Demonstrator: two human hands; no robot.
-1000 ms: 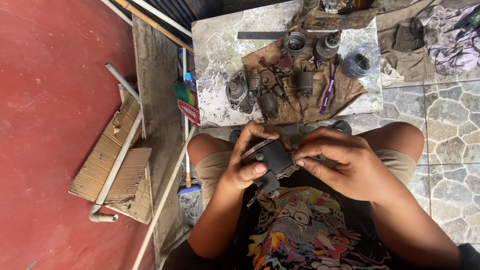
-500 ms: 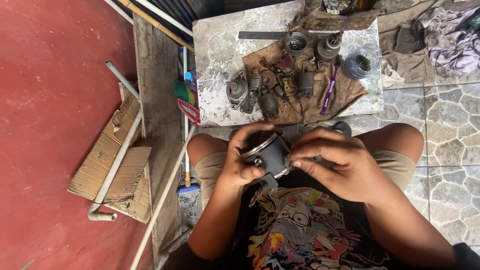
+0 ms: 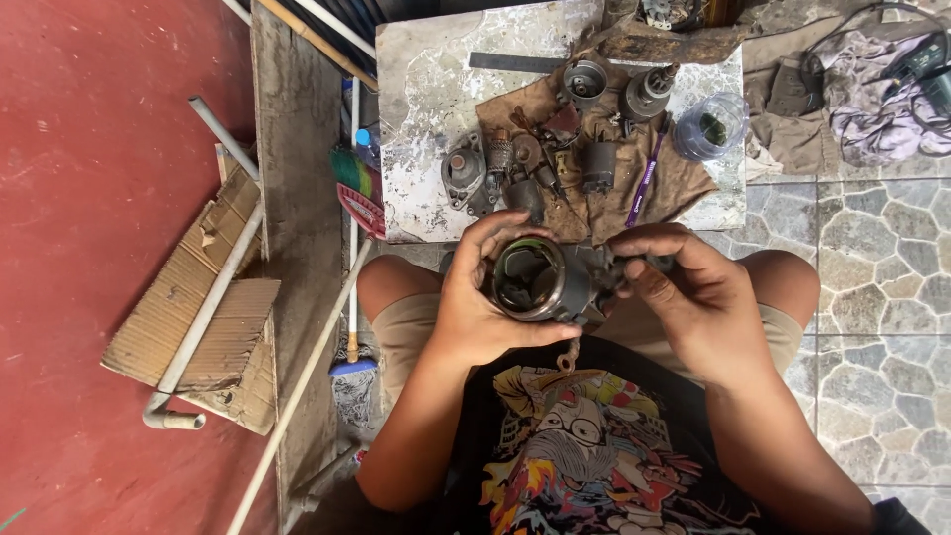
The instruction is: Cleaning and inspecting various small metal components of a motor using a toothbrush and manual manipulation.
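Your one camera sits on your head and looks straight down, close over your left hand (image 3: 485, 297) and right hand (image 3: 693, 297); beyond that grip lies the grey stone slab (image 3: 426, 119).

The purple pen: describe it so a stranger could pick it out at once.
Start at the pale stone slab above the knees, with its brown rag of grey metal parts. The purple pen lies on the rag's right side, the only slim, brightly coloured thing there.

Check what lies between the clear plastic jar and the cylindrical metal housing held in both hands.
In the head view, between the jar and the housing lies the brown rag carrying a purple pen and small metal parts.
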